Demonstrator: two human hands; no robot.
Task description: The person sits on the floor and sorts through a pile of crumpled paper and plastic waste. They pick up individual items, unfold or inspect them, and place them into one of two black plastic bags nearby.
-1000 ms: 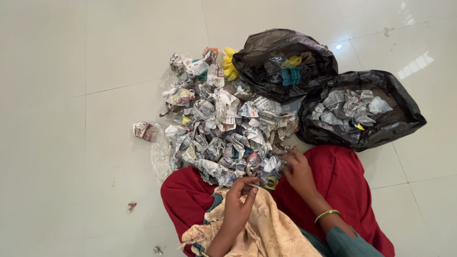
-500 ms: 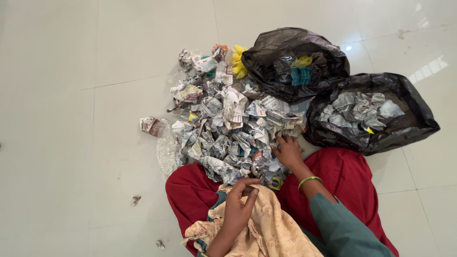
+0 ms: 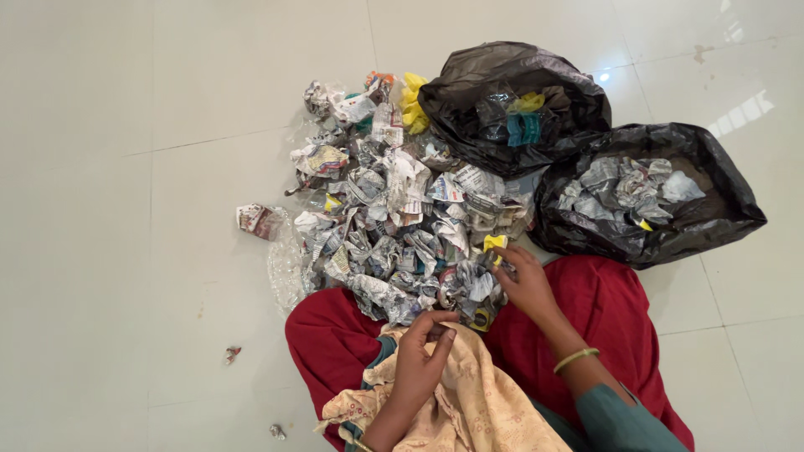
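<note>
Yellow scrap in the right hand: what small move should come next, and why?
Probably lift the yellow scrap clear of the crumpled newspaper pile and carry it to the far black bag. The right hand pinches it at the pile's edge, and that bag shows yellow and teal plastic, while the near black bag holds mostly newspaper. The left hand rests on the cloth.

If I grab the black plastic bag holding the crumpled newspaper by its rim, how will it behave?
The black plastic bag of crumpled newspaper will likely be floppy: its thin, glossy film lies slumped and wrinkled on the white tiled floor. It probably lifts lightly, since only loose paper balls show inside. The open mouth may sag and spill them.
</note>
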